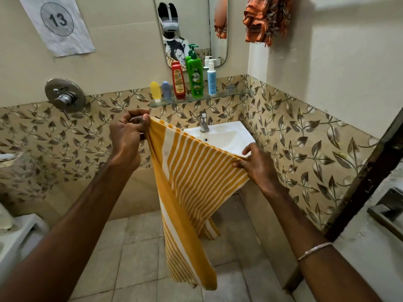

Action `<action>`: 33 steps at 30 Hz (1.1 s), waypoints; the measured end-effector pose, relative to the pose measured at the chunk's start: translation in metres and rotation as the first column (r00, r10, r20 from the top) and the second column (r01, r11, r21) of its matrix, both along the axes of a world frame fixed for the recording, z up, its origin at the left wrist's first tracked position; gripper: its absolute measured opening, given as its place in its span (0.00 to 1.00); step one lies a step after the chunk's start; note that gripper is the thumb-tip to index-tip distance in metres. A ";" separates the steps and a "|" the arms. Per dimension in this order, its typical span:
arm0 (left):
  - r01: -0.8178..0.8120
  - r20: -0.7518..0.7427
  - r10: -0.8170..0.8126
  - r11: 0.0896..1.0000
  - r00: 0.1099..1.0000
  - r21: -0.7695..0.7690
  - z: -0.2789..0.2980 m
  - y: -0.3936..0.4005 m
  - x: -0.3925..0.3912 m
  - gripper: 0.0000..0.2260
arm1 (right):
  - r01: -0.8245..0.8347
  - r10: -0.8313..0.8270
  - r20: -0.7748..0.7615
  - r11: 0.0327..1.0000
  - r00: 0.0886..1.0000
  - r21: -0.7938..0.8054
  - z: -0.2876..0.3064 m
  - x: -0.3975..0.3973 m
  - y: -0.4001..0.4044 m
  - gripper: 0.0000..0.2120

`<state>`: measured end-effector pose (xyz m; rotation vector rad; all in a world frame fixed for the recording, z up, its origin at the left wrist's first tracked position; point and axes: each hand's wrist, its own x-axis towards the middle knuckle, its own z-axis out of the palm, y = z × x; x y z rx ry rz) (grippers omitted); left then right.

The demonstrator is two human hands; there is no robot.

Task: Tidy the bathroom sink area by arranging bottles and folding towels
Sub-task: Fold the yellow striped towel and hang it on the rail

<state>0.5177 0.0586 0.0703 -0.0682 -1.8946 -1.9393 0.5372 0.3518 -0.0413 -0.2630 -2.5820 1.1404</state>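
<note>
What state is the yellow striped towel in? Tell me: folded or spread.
Spread, not folded. The yellow striped towel hangs open in the air, its top edge pinched between the left hand and the right hand, in front of the sink.

A soft yellow-and-white striped cloth towel (192,184) hangs before a glossy white ceramic sink (229,136) with a polished chrome tap (204,122), beneath a clear glass shelf (231,95) carrying shiny plastic bottles (195,80), beside glazed leaf-patterned wall tiles (305,144) and matt grey floor tiles (135,247).

Home bathroom, washbasin (231,136), mirror (196,22), toiletry bottles (196,81), tiled walls (305,138)
</note>
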 end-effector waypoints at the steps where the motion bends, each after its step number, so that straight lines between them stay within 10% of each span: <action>1: -0.003 -0.003 0.003 1.000 1.000 -0.016 -0.003 -0.001 0.000 0.05 | 0.014 -0.013 -0.016 1.000 1.000 0.022 0.003 -0.002 0.003 0.20; 12: 0.105 -0.127 -0.170 0.906 0.977 -0.411 -0.029 -0.021 -0.009 0.08 | 0.176 -0.146 -0.124 0.942 0.981 0.287 0.037 -0.009 0.026 0.08; 33: 0.125 -0.037 -0.142 0.949 0.989 -0.290 -0.075 0.019 -0.009 0.07 | 0.173 -0.176 -0.028 0.912 0.984 0.371 0.057 -0.013 0.077 0.02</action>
